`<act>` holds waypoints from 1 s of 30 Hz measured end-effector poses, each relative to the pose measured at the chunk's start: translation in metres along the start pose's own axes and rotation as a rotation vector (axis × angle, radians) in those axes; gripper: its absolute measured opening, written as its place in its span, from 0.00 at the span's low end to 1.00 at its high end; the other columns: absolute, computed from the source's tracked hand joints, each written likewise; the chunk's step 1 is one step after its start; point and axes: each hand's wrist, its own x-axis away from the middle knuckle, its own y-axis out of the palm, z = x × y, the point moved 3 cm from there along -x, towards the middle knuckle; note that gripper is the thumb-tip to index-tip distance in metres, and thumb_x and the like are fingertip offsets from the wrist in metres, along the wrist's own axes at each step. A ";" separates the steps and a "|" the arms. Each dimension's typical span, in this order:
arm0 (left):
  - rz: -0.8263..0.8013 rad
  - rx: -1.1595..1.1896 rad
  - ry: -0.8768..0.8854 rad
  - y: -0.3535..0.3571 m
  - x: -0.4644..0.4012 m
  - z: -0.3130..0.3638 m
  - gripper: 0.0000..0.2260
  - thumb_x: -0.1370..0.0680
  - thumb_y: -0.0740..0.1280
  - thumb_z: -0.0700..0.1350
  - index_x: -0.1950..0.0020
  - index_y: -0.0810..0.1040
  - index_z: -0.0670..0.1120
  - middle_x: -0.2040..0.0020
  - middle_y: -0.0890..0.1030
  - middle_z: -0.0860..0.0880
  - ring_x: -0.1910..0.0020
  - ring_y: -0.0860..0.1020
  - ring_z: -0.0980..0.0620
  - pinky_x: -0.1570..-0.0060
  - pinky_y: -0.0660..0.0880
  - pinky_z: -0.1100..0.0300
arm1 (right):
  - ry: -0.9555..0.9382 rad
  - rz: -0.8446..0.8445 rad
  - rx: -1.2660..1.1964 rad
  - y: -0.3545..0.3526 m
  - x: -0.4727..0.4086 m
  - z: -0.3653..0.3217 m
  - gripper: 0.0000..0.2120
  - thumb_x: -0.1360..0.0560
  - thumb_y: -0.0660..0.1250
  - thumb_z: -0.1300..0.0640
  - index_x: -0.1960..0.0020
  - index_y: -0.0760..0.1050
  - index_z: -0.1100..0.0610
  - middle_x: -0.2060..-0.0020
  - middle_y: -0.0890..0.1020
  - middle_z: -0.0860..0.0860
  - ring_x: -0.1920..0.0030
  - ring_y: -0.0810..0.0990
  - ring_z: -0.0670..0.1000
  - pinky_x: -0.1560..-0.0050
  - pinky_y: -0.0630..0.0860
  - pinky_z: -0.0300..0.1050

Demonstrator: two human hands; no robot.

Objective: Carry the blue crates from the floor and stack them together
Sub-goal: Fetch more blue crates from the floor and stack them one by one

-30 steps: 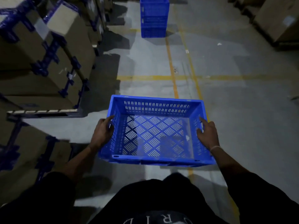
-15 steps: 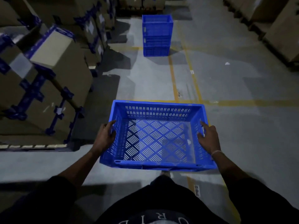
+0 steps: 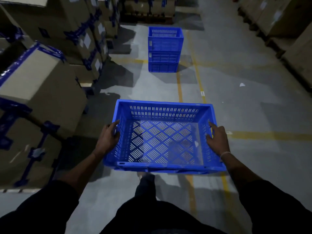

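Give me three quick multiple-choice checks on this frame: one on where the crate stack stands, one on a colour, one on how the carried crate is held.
1. Where is the crate stack?
A. Ahead on the floor, beyond the carried crate
B. On top of the cartons
C. Behind the person

2. What colour are the floor lines?
A. White
B. Yellow
C. Red

3. How is the carried crate held?
A. One hand under its base
B. Resting on the floor
C. Off the floor, a hand on each short side

Answers:
1 A: it stands up the aisle, right of the cartons.
2 B: the painted lines look yellow.
3 C: the left hand and right hand grip opposite sides, and it is empty.
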 end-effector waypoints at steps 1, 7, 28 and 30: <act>-0.002 0.005 -0.005 0.001 -0.017 0.002 0.26 0.20 0.67 0.41 0.23 0.67 0.51 0.38 0.74 0.41 0.37 0.74 0.42 0.39 0.69 0.54 | 0.003 0.001 0.006 0.004 -0.017 -0.002 0.30 0.27 0.70 0.63 0.26 0.69 0.56 0.53 0.71 0.60 0.52 0.76 0.63 0.51 0.71 0.48; -0.057 0.027 -0.026 0.015 -0.213 -0.017 0.27 0.20 0.67 0.40 0.22 0.66 0.50 0.38 0.74 0.39 0.36 0.74 0.39 0.37 0.70 0.50 | 0.029 0.011 0.026 0.052 -0.189 -0.034 0.31 0.26 0.70 0.63 0.25 0.67 0.55 0.50 0.71 0.61 0.52 0.77 0.66 0.50 0.73 0.50; -0.079 -0.037 -0.016 0.049 -0.739 0.027 0.32 0.23 0.68 0.38 0.20 0.64 0.50 0.36 0.72 0.40 0.41 0.77 0.42 0.43 0.72 0.54 | 0.084 -0.030 -0.007 0.115 -0.701 -0.090 0.31 0.28 0.61 0.68 0.26 0.68 0.58 0.49 0.72 0.64 0.54 0.76 0.66 0.50 0.73 0.50; -0.074 -0.041 -0.032 0.053 -0.789 0.041 0.33 0.25 0.68 0.37 0.21 0.65 0.50 0.37 0.72 0.40 0.40 0.77 0.40 0.41 0.73 0.52 | 0.064 -0.049 -0.007 0.115 -0.755 -0.090 0.32 0.30 0.61 0.68 0.26 0.69 0.58 0.48 0.72 0.64 0.53 0.77 0.67 0.49 0.74 0.51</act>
